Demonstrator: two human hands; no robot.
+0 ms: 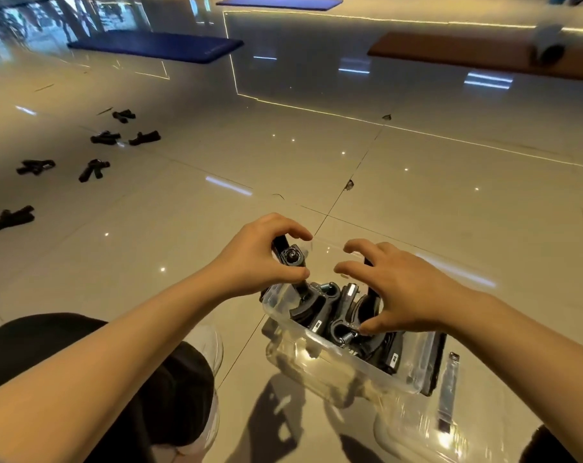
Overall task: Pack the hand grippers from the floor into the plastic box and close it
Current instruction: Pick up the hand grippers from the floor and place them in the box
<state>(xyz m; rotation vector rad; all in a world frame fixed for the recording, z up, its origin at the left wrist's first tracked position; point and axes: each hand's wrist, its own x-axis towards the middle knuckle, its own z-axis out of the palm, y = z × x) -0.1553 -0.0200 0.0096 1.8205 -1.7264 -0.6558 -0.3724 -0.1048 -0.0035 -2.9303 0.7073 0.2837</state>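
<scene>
Six hand grippers [94, 169] lie on the floor [417, 182], well apart from the plastic box [316, 355], off to its far left. Over the box's far-left corner, the left hand [250, 259] has its fingers [296, 230] clamped on one gripper [291, 259]. The right hand [397, 289] hovers with fingers apart above the packed ones. Crooked stacking could likely block the lid [413, 429], lying just beside the box.

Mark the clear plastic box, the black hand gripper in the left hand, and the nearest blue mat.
clear plastic box [341, 357], head view, near rim.
black hand gripper [291, 256] in left hand, head view, round knob.
blue mat [156, 45], head view, top surface.
</scene>
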